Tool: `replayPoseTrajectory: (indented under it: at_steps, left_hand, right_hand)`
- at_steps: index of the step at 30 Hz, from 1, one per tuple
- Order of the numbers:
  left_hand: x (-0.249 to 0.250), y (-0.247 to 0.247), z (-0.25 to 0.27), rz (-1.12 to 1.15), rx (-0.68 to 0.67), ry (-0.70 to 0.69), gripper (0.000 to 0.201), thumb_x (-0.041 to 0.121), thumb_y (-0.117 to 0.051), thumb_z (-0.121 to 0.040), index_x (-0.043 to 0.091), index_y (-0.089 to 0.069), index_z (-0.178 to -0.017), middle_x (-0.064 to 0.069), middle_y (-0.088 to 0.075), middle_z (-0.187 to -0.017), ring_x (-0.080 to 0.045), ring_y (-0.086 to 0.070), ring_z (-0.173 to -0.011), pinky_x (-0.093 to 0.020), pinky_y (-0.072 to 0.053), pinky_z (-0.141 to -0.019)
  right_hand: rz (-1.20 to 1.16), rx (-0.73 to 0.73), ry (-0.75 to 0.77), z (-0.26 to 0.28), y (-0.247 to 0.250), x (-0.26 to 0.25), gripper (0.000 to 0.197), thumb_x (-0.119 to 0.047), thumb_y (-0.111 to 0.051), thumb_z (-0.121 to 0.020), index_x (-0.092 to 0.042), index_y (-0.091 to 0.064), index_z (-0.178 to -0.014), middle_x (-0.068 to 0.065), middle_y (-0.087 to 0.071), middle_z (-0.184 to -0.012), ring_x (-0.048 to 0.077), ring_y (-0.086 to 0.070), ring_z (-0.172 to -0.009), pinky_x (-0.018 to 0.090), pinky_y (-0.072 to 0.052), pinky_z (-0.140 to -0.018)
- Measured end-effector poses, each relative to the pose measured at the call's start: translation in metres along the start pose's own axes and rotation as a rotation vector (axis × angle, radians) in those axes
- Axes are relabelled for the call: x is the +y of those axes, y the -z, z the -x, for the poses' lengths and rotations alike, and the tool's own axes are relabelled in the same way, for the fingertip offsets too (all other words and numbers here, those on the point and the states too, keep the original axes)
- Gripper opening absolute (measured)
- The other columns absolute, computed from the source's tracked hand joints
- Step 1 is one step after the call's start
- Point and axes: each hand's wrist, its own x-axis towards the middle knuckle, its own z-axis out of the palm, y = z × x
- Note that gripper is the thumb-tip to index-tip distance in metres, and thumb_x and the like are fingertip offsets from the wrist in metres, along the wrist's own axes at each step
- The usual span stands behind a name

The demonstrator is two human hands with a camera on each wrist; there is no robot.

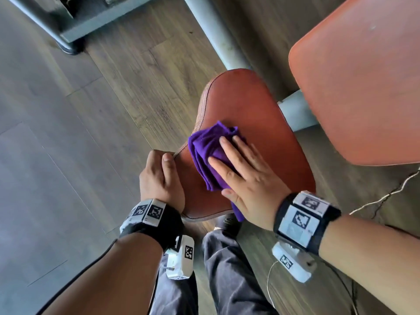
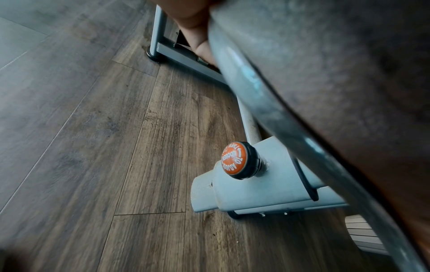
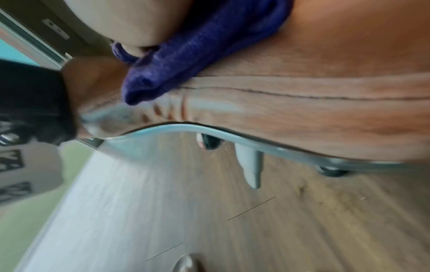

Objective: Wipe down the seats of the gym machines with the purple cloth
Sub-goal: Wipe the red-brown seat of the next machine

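Your right hand flat, fingers spread, pressing purple cloth onto brown seat; your left hand curled, gripping seat edge.

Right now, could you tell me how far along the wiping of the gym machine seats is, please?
Done: nothing shows as finished; no wet streak can be told. In hand: the right hand presses the folded purple cloth flat on the brown leather seat, while the left hand grips the seat's edge. Left: the seat's far half, and perhaps the orange back pad beside it.

Wood-plank floor — grey frame tube, perhaps daylit.
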Motion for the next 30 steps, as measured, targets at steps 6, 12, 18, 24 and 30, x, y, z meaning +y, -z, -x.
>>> replayPoseTrajectory:
  at_steps: [6, 12, 18, 24, 30]
  left_hand:
    - [0.002, 0.000, 0.000, -0.031, -0.021, 0.024, 0.025, 0.034, -0.033, -0.099, 0.023, -0.049, -0.084, 0.011, -0.050, -0.068, 0.008, -0.048, -0.066, -0.026, -0.022, -0.060]
    - [0.003, 0.000, 0.000, -0.032, -0.019, 0.020, 0.026, 0.033, -0.031, -0.100, 0.022, -0.050, -0.086, 0.012, -0.050, -0.070, -0.007, -0.037, -0.064, -0.025, -0.023, -0.061]
    - [0.002, -0.002, -0.001, -0.080, -0.002, -0.017, 0.028, 0.027, -0.031, -0.101, 0.014, -0.050, -0.086, 0.009, -0.042, -0.069, -0.009, -0.031, -0.064, -0.026, -0.020, -0.061]
    - [0.002, -0.002, 0.001, -0.099, 0.006, -0.024, 0.029, 0.017, -0.034, -0.103, 0.001, -0.056, -0.091, 0.007, -0.039, -0.071, -0.008, -0.028, -0.066, -0.026, -0.019, -0.064]
    - [0.003, -0.001, 0.002, -0.098, 0.010, 0.001, 0.028, 0.017, -0.034, -0.104, 0.003, -0.057, -0.093, 0.014, -0.042, -0.071, -0.008, -0.030, -0.066, -0.025, -0.020, -0.063]
  right_hand:
    - [-0.135, 0.110, -0.567, 0.029, -0.021, 0.040, 0.062, -0.039, -0.034, -0.098, -0.017, -0.028, -0.156, 0.020, -0.012, -0.164, 0.041, -0.016, -0.149, 0.055, -0.021, -0.120]
    - [-0.170, 0.143, -1.161, 0.014, -0.025, 0.031, 0.061, -0.034, -0.038, -0.101, -0.014, -0.022, -0.157, 0.024, -0.012, -0.163, 0.041, -0.015, -0.149, 0.054, -0.017, -0.120]
    - [-0.162, 0.208, -0.705, -0.060, -0.006, -0.041, 0.062, -0.043, -0.040, -0.096, -0.020, -0.033, -0.153, 0.016, -0.018, -0.163, 0.040, -0.016, -0.149, 0.056, -0.014, -0.121]
    - [-0.175, 0.194, -0.605, 0.009, -0.026, -0.037, 0.060, -0.038, -0.040, -0.098, -0.019, -0.033, -0.154, 0.016, -0.016, -0.164, 0.036, -0.016, -0.151, 0.054, -0.017, -0.120]
    - [-0.174, 0.235, -1.022, 0.073, -0.050, 0.006, 0.059, -0.035, -0.031, -0.098, -0.013, -0.034, -0.152, 0.023, -0.021, -0.161, 0.043, -0.023, -0.146, 0.055, -0.022, -0.119]
